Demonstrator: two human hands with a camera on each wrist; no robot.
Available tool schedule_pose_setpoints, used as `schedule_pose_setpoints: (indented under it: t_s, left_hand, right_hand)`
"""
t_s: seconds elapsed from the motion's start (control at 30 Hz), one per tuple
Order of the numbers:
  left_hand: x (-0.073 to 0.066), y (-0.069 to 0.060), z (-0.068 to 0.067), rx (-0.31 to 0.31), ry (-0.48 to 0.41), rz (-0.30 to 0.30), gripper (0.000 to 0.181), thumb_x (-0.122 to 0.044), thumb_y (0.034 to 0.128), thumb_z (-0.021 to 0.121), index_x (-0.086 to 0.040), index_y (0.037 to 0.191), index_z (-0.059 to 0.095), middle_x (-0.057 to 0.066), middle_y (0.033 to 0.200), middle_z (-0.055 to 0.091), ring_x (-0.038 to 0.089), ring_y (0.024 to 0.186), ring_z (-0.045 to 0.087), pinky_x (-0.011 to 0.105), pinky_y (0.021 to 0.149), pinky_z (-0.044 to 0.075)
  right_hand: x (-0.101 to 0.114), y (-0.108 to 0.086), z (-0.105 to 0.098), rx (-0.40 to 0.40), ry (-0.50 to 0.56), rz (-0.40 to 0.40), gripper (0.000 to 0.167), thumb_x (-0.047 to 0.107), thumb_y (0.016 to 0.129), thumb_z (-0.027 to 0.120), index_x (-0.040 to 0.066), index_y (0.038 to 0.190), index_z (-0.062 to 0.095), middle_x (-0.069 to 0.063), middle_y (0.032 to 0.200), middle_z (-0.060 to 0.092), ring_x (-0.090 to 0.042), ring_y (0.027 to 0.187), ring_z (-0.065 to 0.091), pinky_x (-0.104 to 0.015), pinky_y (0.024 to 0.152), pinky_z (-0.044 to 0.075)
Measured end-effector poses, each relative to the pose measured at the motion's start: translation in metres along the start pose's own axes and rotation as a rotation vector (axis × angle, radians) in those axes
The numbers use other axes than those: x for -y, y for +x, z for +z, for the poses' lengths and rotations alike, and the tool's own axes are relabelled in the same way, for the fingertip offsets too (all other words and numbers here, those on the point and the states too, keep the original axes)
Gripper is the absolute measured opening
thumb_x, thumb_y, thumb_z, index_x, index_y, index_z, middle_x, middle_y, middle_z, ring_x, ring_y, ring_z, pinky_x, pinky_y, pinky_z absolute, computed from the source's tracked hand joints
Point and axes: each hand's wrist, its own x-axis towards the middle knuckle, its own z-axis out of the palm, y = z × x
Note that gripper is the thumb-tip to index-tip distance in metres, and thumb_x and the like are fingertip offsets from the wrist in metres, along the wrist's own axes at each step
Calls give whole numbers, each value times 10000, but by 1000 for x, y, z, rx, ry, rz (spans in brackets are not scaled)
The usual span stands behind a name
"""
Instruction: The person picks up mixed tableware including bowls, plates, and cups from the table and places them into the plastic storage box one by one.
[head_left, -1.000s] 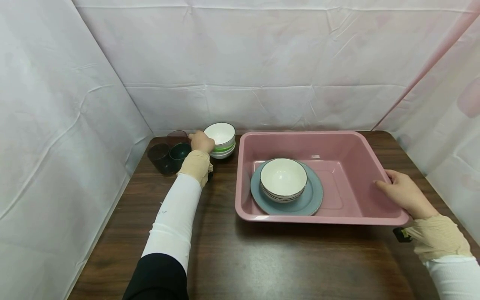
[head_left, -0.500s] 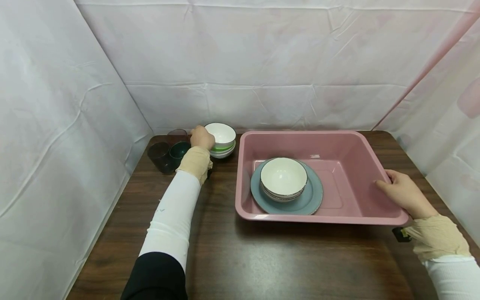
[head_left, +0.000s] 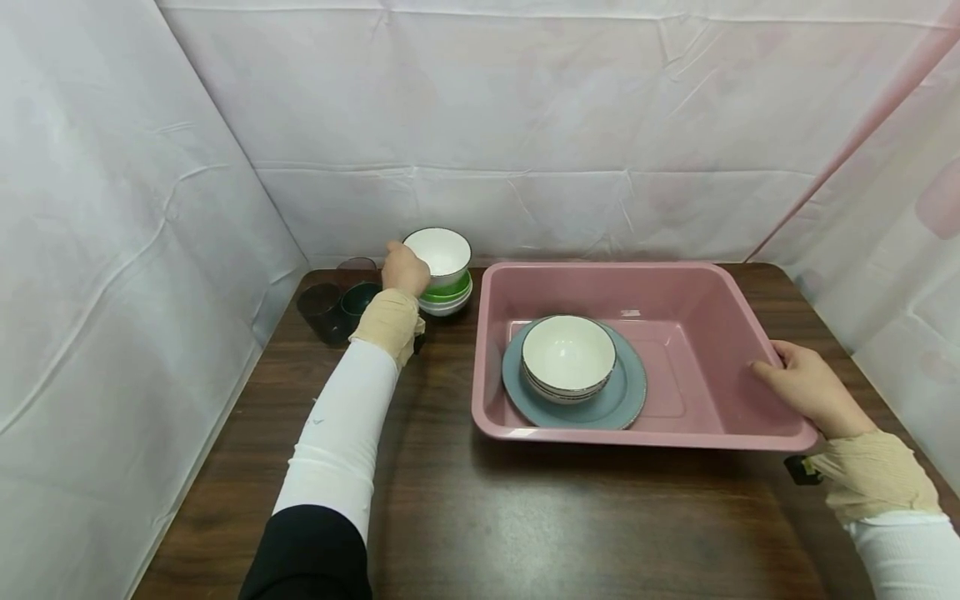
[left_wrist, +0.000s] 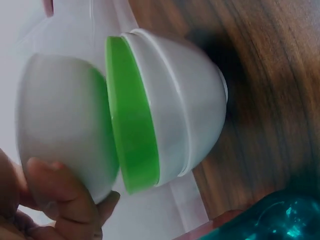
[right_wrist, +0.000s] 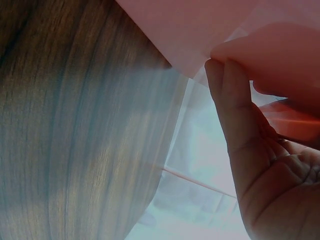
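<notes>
Pinching a white bowl is the left hand; the right grips a tub.

Dark wood-grain table, pink tub resting on it, tinted cups far left, stacked bowls between.

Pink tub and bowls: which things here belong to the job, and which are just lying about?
Seem part of the job:
white bowl, in the left hand
green bowl, at the top of the stack beside it
pink tub, held by the right hand
blue-grey plate, inside the tub

Seem just there:
dark cup, in neither hand
white curtain, hanging behind
</notes>
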Motion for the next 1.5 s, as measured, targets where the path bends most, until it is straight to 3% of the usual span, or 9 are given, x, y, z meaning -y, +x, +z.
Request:
schedule_pose_setpoints:
  t_s: [0.23,0.4,0.5,0.77,0.97,1.13,1.5]
  left_hand:
    - [-6,-8,-10,-33,30,66,450,-64,930,389,127,1337,354,324,1183,595,411,1087,624,456,909,542]
    - [-10,-13,-19,-28,28,90,437,-53,897,423,125,1295,392,305,1153,595,420,1031,632,446,866,558]
    - [-12,-17,-24,-11,7,111,441,-55,903,415,128,1302,384,307,1152,591,425,1011,636,440,839,569]
    - [-16,-31,-35,29,-97,178,440,-104,961,227,123,1303,385,315,1134,587,395,936,651,416,822,546]
    - [-23,-47,-41,78,-114,237,413,-130,965,250,62,1256,471,285,1210,571,374,1006,613,385,785,521]
    - [-33,-63,-42,110,-97,309,383,-143,965,268,37,1158,546,239,1164,591,344,973,588,385,792,494]
    - [-46,-101,-35,185,-142,397,438,-182,991,283,4,1291,542,190,1282,592,311,1100,583,423,932,506]
  right_hand:
    - [0,0,0,-16,-6,-16,490,231,986,494,-145,1300,475,-315,1074,625,12,665,552,-217,583,467]
    - [0,0,-1,-18,-3,-19,497,229,988,494,-148,1310,465,-332,1097,615,25,674,547,-209,586,464]
    - [1,0,-1,-15,-1,-15,504,233,991,492,-149,1318,457,-343,1117,605,29,679,547,-206,590,465]
    - [1,-1,-1,-8,-2,-8,493,234,994,484,-139,1316,461,-324,1084,619,6,656,559,-224,580,471]
    - [3,-2,-3,-1,-13,1,505,239,993,485,-145,1319,453,-327,1073,624,2,657,560,-229,580,472]
    - [2,-3,-4,-18,-20,-12,488,234,990,494,-143,1298,473,-310,1032,634,-2,637,557,-225,568,465]
    - [-1,-3,-2,-14,-3,-5,484,249,991,494,-149,1268,484,-272,998,648,4,640,553,-230,569,465]
